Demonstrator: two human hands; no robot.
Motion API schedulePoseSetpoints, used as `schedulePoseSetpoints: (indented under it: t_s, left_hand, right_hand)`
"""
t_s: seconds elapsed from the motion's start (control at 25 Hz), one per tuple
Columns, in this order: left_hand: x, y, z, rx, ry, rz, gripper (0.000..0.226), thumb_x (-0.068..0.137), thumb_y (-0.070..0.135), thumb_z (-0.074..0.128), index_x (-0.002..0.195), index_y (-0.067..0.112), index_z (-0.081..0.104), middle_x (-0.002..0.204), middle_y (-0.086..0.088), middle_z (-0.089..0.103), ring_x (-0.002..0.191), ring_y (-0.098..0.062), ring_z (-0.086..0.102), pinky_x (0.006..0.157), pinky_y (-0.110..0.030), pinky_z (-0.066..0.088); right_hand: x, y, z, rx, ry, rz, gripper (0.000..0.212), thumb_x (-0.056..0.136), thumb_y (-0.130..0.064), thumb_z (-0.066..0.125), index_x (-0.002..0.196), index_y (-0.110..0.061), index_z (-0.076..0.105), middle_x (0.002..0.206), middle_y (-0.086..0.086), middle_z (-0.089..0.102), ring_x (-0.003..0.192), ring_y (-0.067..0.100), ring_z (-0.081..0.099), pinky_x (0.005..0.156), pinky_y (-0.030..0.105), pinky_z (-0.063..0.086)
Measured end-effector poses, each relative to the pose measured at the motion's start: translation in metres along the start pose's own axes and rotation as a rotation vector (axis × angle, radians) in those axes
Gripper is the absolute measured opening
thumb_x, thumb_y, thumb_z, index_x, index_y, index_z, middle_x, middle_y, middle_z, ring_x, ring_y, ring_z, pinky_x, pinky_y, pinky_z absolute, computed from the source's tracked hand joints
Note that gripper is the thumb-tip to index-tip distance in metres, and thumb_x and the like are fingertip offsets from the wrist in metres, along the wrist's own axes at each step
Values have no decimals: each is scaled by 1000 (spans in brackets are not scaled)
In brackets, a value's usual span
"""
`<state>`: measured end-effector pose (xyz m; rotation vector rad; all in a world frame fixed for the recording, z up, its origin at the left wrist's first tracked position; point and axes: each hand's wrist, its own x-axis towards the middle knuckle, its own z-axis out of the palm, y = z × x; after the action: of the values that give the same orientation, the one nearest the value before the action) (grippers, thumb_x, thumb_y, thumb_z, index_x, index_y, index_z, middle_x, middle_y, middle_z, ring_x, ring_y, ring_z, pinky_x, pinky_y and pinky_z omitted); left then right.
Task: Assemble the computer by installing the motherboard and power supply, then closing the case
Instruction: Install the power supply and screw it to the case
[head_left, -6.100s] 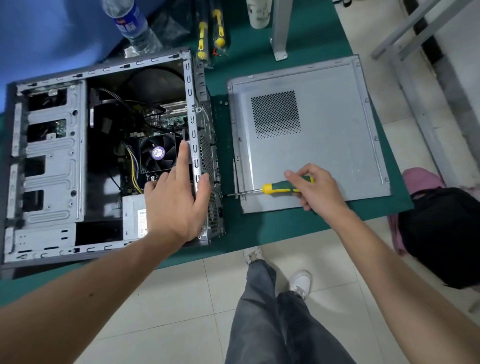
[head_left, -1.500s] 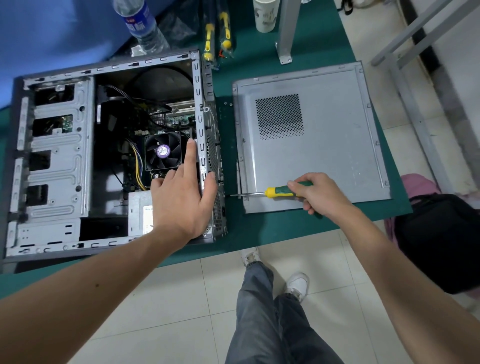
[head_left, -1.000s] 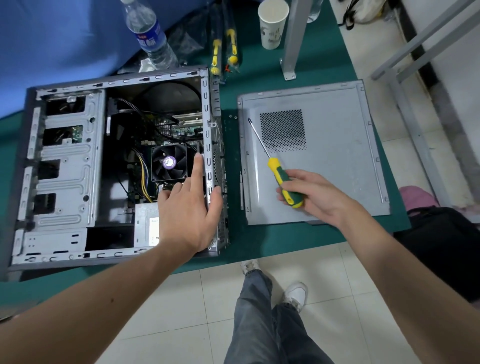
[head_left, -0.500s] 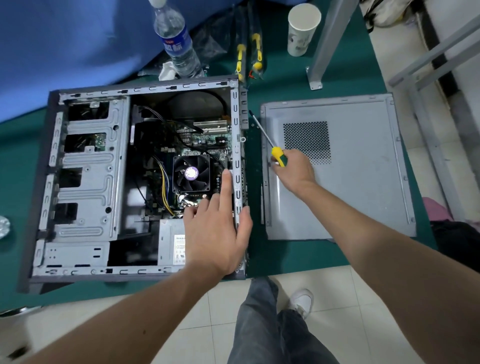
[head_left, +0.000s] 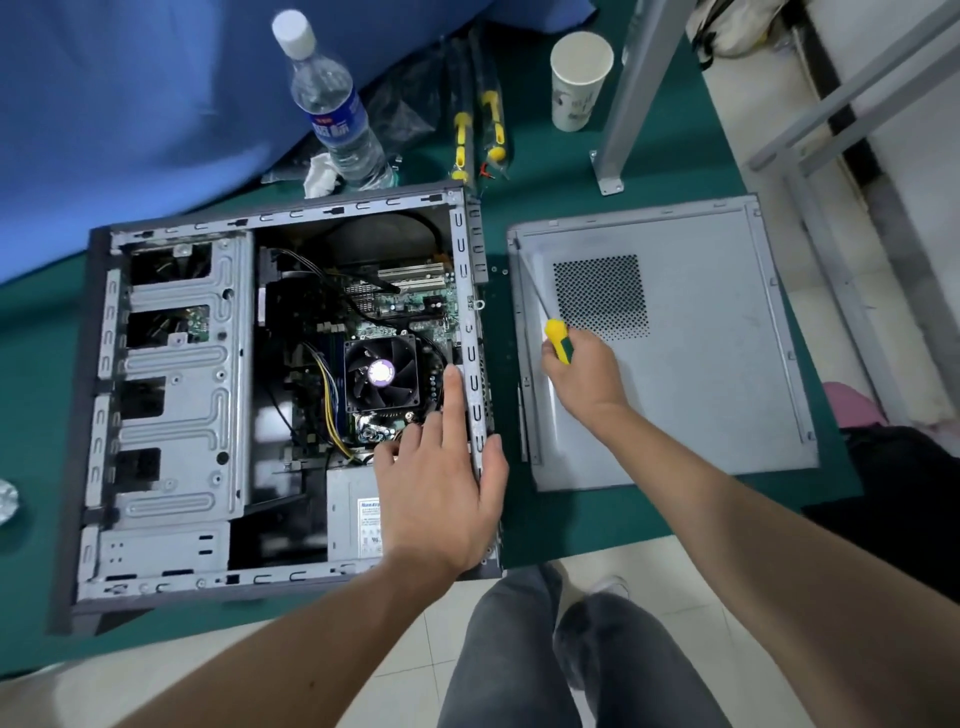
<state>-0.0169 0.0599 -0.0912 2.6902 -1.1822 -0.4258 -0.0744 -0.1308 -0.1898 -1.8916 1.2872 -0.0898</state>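
The open grey computer case (head_left: 171, 415) lies on its side on the green table. Inside it sit the motherboard (head_left: 384, 306) with a black CPU fan (head_left: 382, 374) and the grey power supply (head_left: 353, 519) at the near end. My left hand (head_left: 441, 483) rests flat on the case's rear edge, fingers straight, index finger pointing along the rail. My right hand (head_left: 582, 369) grips a yellow-green screwdriver (head_left: 556, 335), its shaft pointing up-left over the loose side panel (head_left: 701, 364), which lies flat to the right of the case.
A water bottle (head_left: 332, 109), crumpled tissue (head_left: 319, 174), two bagged screwdrivers (head_left: 475, 135) and a paper cup (head_left: 579, 78) stand behind the case. A metal post (head_left: 623, 104) rises at the back right. A dark bag (head_left: 904, 499) sits on the floor at right.
My right hand lifted the screwdriver from level at the panel's near edge, swung its tip up-left and moved toward the panel's far left corner. My left hand stayed on the case.
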Motion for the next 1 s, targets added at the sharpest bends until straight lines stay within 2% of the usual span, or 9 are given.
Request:
schedulePoseSetpoints:
  t_s: [0.16, 0.28, 0.4, 0.6, 0.72, 0.8, 0.84, 0.92, 1.0]
  left_hand:
    - [1, 0, 0, 6, 4, 6, 71, 97, 52, 16, 158, 19, 4, 107, 1, 63, 97, -23, 55, 87, -44, 38]
    - [-1, 0, -1, 7, 13, 6, 71, 97, 53, 15, 159, 19, 4, 109, 1, 62, 98, -22, 54, 87, -44, 37]
    - [-2, -2, -1, -5, 8, 1, 71, 97, 53, 17, 159, 19, 6, 117, -2, 56, 104, -23, 50, 91, -44, 37]
    - [-6, 1, -6, -136, 62, 3, 61, 100, 44, 37, 151, 13, 32, 136, -11, 44, 124, -27, 42, 104, -45, 36]
    - [-12, 2, -12, -183, 144, 182, 48, 97, 30, 59, 140, 13, 48, 135, -9, 44, 127, -24, 40, 105, -37, 28]
    - [-13, 4, -16, -163, 136, 365, 47, 91, 25, 68, 135, 14, 54, 132, -6, 48, 124, -21, 44, 101, -32, 26]
    - [-13, 6, -17, -178, 103, 430, 47, 90, 24, 70, 133, 14, 56, 128, -5, 52, 119, -19, 48, 99, -32, 31]
    - [-17, 16, -21, -300, 3, 493, 39, 90, 21, 72, 126, 14, 62, 117, -1, 58, 104, -14, 56, 89, -33, 46]
    - [-18, 25, -24, -420, -56, 513, 25, 91, 19, 71, 115, 14, 68, 106, 1, 62, 91, -10, 59, 79, -30, 52]
  right_hand:
    - [-59, 11, -24, 321, -60, 168, 15, 90, -20, 65, 80, -9, 66, 66, 12, 61, 55, 15, 53, 55, 36, 50]
    - [-98, 6, -44, 522, -132, 259, 7, 82, -9, 69, 79, -15, 71, 59, -1, 60, 50, 14, 53, 51, 26, 49]
    - [-125, -5, -58, 633, -195, 322, 6, 78, -8, 73, 82, -13, 72, 55, 1, 60, 48, 15, 53, 52, 19, 48]
    - [-150, -21, -82, 831, -272, 345, 10, 73, -10, 78, 80, -14, 72, 66, 9, 65, 52, 17, 52, 55, 25, 48]
    - [-156, -22, -92, 887, -298, 325, 7, 69, -22, 77, 75, -21, 75, 83, 13, 74, 53, 14, 54, 54, 24, 49]
    - [-156, -20, -96, 879, -314, 301, 11, 67, -30, 75, 76, -24, 75, 85, 11, 74, 54, 13, 55, 57, 24, 49]
    - [-157, -18, -96, 862, -326, 297, 14, 67, -33, 75, 78, -24, 75, 84, 11, 74, 55, 13, 55, 59, 25, 49]
    - [-162, -15, -95, 814, -368, 289, 19, 68, -38, 74, 80, -23, 75, 77, 12, 71, 56, 15, 56, 61, 26, 49]
    - [-164, -13, -94, 784, -397, 263, 19, 71, -40, 74, 81, -23, 74, 65, 8, 65, 55, 17, 56, 58, 24, 48]
